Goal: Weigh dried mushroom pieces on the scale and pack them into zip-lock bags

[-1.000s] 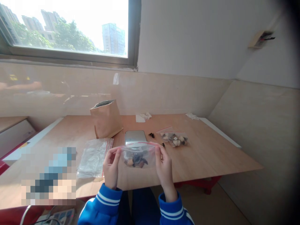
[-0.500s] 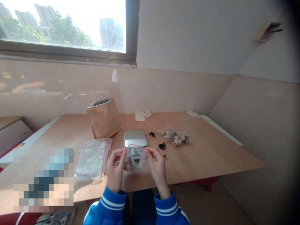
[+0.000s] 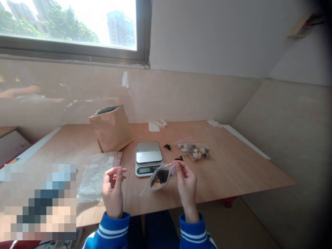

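Note:
Between the thumb and fingers of my right hand (image 3: pixel 187 178) is the upper right corner of a clear zip bag (image 3: pixel 147 191). The bag hangs with its mouth gaping, and dark and tan pieces show in it. My left hand (image 3: pixel 113 188), apart from the bag, has loosely bent fingers and nothing visible in them. A kitchen scale (image 3: pixel 149 152) with a steel top stands just behind the bag. Dark scraps (image 3: pixel 167 147) lie to the right of the scale. Beside my left hand is a stack of empty zip bags (image 3: pixel 90 181).
An open brown paper bag (image 3: pixel 112 128) stands behind the stack. Filled zip bags (image 3: pixel 198 154) with pale and dark pieces lie at right. White crumpled scraps (image 3: pixel 160 123) lie near the wall. A pixelated patch hides the table's left front.
My left hand has let go of the zip bag and moved left. My right hand has shifted slightly right with the bag, whose mouth now gapes. The scale's display has come into view.

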### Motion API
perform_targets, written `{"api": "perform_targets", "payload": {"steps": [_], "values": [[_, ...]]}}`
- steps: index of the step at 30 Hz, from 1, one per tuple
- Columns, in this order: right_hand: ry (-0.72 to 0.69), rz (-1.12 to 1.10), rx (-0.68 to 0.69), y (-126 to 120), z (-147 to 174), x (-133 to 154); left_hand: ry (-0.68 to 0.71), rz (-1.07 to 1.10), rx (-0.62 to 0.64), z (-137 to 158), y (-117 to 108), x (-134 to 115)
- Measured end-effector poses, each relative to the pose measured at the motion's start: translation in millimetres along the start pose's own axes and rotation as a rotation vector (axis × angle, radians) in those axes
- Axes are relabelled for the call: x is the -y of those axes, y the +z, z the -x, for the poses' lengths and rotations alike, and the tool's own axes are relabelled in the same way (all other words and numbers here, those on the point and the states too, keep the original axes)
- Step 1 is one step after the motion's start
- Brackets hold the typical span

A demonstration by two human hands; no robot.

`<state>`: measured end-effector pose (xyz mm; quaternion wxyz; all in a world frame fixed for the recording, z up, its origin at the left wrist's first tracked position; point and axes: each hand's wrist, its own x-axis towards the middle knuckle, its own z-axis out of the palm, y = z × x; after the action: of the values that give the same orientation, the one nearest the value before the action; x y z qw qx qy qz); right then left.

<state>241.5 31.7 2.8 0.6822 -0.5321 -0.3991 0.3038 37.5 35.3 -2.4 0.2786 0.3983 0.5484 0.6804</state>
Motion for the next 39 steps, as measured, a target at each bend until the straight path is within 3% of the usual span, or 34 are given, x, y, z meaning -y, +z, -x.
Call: {"api": "perform_targets", "payload": {"steps": [8,11,14,17,23,28,36,39], "values": [[0.096,-0.147,-0.099,21,4,-6,0.015,0.119,0.38,13,1,21],[0.156,-0.192,-0.022,28,9,-7,0.045,0.034,0.323,16,2,22],[0.141,-0.141,0.082,29,12,-6,0.084,-0.029,0.107,14,0,21],[0.107,-0.095,0.042,27,12,-2,0.126,-0.082,0.026,10,-2,10],[0.177,-0.166,-0.033,30,14,1,0.171,-0.078,0.065,2,1,-15],[0.218,-0.155,-0.046,30,12,-10,0.126,-0.085,0.156,-8,5,-8],[0.172,0.018,0.25,8,-2,-42,-0.003,-0.185,0.33,-16,-7,26],[0.119,0.063,0.305,3,-4,-44,-0.052,-0.202,0.331,-16,-14,33]]}}
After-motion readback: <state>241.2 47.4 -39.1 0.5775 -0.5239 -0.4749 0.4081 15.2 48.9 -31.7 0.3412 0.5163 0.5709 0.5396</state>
